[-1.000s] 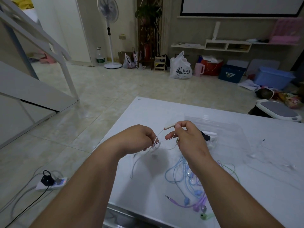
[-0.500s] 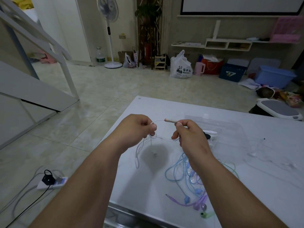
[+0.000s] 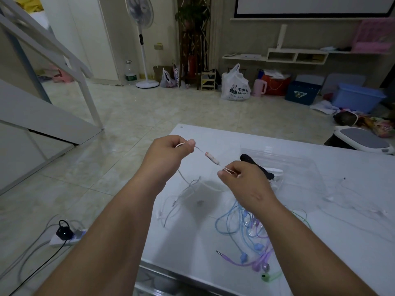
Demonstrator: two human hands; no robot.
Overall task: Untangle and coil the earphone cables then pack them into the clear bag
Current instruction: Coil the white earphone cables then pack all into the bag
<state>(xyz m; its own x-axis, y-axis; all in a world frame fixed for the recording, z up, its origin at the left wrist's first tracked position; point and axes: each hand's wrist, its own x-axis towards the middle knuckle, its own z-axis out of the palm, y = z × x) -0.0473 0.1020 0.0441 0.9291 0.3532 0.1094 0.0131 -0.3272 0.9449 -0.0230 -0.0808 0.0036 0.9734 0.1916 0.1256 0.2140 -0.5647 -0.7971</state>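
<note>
My left hand [image 3: 168, 152] pinches a white earphone cable [image 3: 183, 195] above the table's left edge. My right hand [image 3: 243, 184] pinches the same cable lower and to the right. The cable's inline remote [image 3: 212, 157] is stretched taut between both hands. The rest of the white cable hangs in loose loops onto the white table [image 3: 320, 242]. A tangle of blue earphones [image 3: 233, 229], purple earphones [image 3: 254, 262] and a green one [image 3: 269, 277] lies under my right forearm. The clear bag [image 3: 299, 167] lies flat behind my right hand, with a black item [image 3: 249, 159] and white earphones inside.
Another white cable [image 3: 350, 201] lies loose on the table at the right. A power strip [image 3: 66, 237] with cords sits on the tiled floor at the left. A scale [image 3: 363, 142] is beyond the table's right corner. Bags and boxes line the far wall.
My hands have moved apart, the left up and leftward, the right down and rightward. The white cable now runs taut between them with the remote exposed.
</note>
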